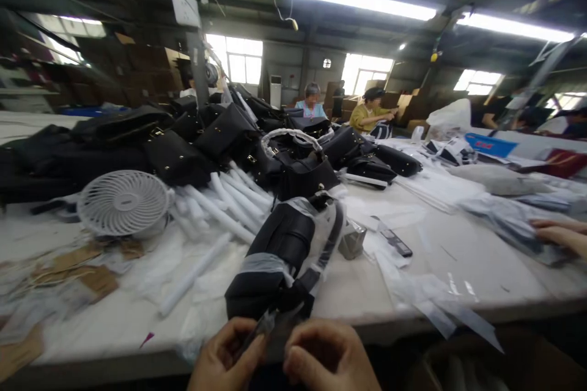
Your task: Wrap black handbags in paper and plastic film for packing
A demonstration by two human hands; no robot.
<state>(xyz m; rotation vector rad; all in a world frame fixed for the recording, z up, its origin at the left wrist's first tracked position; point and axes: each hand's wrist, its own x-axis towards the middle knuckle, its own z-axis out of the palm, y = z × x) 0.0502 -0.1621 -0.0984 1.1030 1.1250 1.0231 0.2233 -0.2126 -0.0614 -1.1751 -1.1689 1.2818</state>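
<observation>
Near the table's front edge, a black bag lies lengthwise with translucent plastic wrapped around its middle and top. Its black strap, partly covered in clear plastic, runs down the right side. My left hand is closed in a pinch on a dark strap end with a bit of clear plastic at its tip, just below the bag. Beside it, my right hand has its fingers curled in against the thumb; whatever it may hold is hidden. A gap separates the two hands.
Black bags are heaped behind, with white rolls before them. A white fan stands left, near brown tags. Right lie a metal block, a cutter-like tool and plastic strips. Another person's hand reaches in; others sit behind.
</observation>
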